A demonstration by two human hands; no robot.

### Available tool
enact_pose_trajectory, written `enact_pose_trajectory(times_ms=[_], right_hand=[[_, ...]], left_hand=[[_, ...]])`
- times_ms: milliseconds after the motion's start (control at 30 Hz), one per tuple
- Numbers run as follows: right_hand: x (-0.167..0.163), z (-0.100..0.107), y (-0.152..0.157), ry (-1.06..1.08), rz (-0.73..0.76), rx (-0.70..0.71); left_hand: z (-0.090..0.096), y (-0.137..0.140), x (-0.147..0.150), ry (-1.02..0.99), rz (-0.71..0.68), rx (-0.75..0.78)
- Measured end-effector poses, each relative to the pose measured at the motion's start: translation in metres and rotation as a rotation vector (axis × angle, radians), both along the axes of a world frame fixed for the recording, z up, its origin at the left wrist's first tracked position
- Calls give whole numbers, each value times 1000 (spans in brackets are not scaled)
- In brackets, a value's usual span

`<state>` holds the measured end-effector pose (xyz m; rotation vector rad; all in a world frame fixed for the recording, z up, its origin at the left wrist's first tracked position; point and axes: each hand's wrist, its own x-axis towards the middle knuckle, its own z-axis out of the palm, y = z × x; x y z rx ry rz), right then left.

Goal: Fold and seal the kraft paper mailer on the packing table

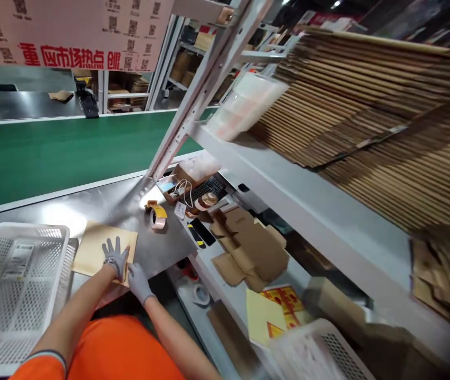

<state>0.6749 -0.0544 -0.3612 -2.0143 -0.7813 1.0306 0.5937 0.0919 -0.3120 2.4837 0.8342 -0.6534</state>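
Observation:
A flat tan padded envelope (94, 244) lies on the steel worktop (130, 211). My left hand (115, 257), in a grey glove, rests flat on the envelope's near right part with fingers spread. My right hand (139, 281), also gloved, touches the envelope's near right corner at the worktop's edge; whether it pinches the envelope I cannot tell. A tape dispenser (157, 215) with a yellow roll sits beyond the envelope.
A white plastic basket (15, 279) stands at the left. A green conveyor belt (50, 150) runs behind the worktop. At the right are flat cardboard pieces (248, 248), a keyboard (209, 187), a shelf with stacked flattened cartons (386, 126), and another white basket (319, 353).

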Motion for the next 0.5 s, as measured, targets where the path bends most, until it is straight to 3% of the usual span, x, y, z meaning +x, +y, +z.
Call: enact_pose_trajectory(times_ms=[233, 333, 500], right_hand=[[46, -3, 13, -334, 355, -67], [77, -9, 30, -486, 553, -63], [112, -17, 55, -552, 661, -3]], left_hand=[[-4, -9, -19, -40, -15, -74], [1, -29, -31, -30, -17, -112], [11, -66, -49, -5, 19, -174]])
